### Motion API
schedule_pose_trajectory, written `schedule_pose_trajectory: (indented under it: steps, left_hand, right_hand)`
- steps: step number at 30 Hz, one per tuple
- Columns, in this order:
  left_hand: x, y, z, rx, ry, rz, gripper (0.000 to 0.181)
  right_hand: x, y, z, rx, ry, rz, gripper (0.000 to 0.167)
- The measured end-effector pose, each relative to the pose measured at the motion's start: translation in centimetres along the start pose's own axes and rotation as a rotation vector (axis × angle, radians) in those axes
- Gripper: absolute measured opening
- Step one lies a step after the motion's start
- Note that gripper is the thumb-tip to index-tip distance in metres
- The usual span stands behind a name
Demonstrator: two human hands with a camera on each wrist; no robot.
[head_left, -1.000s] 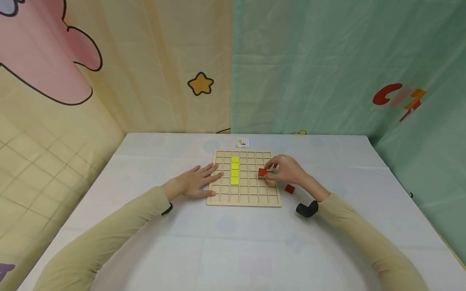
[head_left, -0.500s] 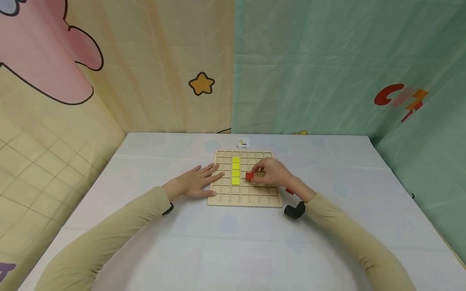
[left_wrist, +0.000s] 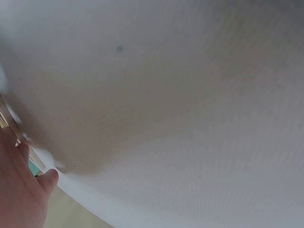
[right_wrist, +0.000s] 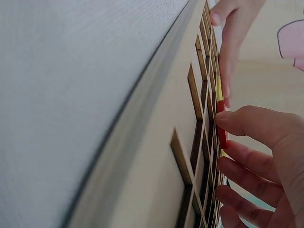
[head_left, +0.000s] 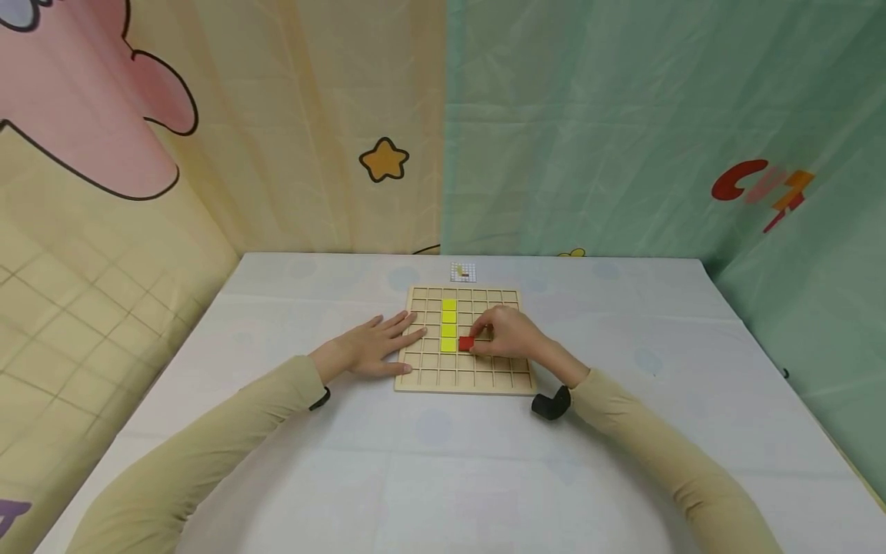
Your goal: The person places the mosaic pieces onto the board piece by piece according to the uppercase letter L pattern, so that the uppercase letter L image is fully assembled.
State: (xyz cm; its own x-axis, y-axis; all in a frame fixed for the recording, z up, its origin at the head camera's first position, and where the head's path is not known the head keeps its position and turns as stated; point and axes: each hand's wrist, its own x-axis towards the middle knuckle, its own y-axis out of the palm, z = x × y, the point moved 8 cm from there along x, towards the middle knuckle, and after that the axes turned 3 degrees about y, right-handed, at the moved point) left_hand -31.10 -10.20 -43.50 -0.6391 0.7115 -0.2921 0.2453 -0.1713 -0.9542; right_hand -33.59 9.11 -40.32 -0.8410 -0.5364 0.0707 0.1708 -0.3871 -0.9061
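A light wooden grid board (head_left: 415,381) lies on the table. Several yellow square tiles (head_left: 448,317) form a column in its cells. Thumb and fingers of my right hand (head_left: 514,332) pinch a red square tile (head_left: 466,344), just right of the lowest yellow tile. In the right wrist view, the red tile (right_wrist: 222,124) stands at the grid's surface between thumb and forefinger; whether it is fully down in a cell I cannot tell. My left hand (head_left: 370,348) rests with spread fingers on the board's left edge.
A small printed grid card (head_left: 463,272) lies behind the board on the white-covered table (head_left: 429,462). Patterned curtains (head_left: 554,138) hang behind and at both sides. Black wrist straps show, the right one with a black attachment (head_left: 551,403).
My right hand has carried the red tile left and nearer across the board, beside the lowest yellow tile. Another red tile right of the board is now hidden by my right arm. The left hand stays put.
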Motion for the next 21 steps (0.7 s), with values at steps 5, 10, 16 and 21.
schedule_pose_trajectory:
  steps: [5,10,16,21]
  left_hand:
    - [-0.09,-0.12,-0.2,0.003,-0.004,0.009,0.075]
    - [-0.29,-0.43,-0.49,0.003,0.005,-0.005,0.074]
    - [-0.31,-0.47,-0.56,-0.003,0.003,-0.003,0.074]
    - [-0.2,-0.28,-0.35,0.003,-0.007,0.002,0.074]
  right_hand:
    - [0.02,0.15,0.04,0.005,0.001,0.01,0.022]
    - [0.0,0.23,0.02,0.005,0.009,0.02,0.021]
    - [-0.07,0.28,0.1,0.007,0.01,0.029,0.022]
    - [-0.14,0.16,0.31,0.021,0.003,0.027,0.021]
